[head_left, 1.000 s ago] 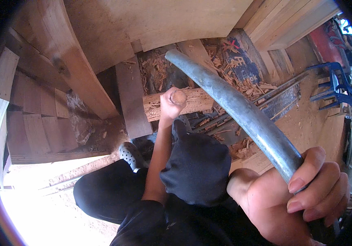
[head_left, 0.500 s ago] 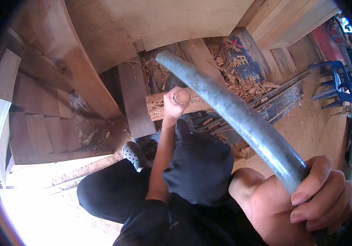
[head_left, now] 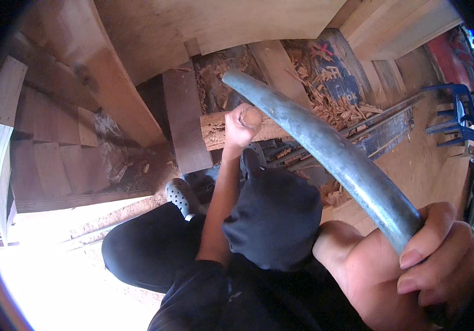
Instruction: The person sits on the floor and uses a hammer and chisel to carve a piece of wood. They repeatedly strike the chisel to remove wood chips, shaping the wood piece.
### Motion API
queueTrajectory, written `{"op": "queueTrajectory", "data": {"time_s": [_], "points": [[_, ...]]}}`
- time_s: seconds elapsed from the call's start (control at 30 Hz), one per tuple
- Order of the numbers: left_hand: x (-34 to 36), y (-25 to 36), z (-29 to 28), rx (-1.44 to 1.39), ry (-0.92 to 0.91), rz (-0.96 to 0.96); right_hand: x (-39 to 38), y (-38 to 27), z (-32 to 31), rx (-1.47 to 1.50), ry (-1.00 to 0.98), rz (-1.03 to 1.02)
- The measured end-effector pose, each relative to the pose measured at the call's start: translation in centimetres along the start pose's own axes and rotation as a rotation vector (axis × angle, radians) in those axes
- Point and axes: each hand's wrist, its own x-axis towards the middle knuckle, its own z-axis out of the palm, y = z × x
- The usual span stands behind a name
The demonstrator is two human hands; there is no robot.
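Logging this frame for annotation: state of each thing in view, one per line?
Left hand: fisted, grip closed on the short log.
Short log: lying across, rough and chipped.
Right hand: grip closed round the grey pipe.
Grey pipe: raised, slanting over the log.
Wood chips: scattered loose.

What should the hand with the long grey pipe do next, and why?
Probably bring the grey pipe down toward the short log. The right hand grips its near end, with the far end raised over the wood chips, while the left hand holds the log steady, close to that end, so aim clear of the fingers.
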Motion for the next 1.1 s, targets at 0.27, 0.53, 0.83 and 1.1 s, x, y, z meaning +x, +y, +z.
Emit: {"op": "queueTrajectory", "data": {"time_s": [0.27,0.53,0.83,1.1], "points": [[0.2,0.5,-0.2,0.173,-0.047,0.052,-2.5,4.2,-5.1,-0.194,0.101,0.004],[0.3,0.4,-0.6,0.297,-0.061,-0.031,-7.6,10.8,-17.7,-1.2,0.271,0.712],[-0.2,0.2,0.7,0.248,0.149,0.087,-14.3,19.6,-23.8,-1.504,-0.139,0.976],[1.5,-0.4,0.4,0.101,0.189,0.02,-13.3,20.9,-23.4,-1.446,-0.081,1.097]]}}
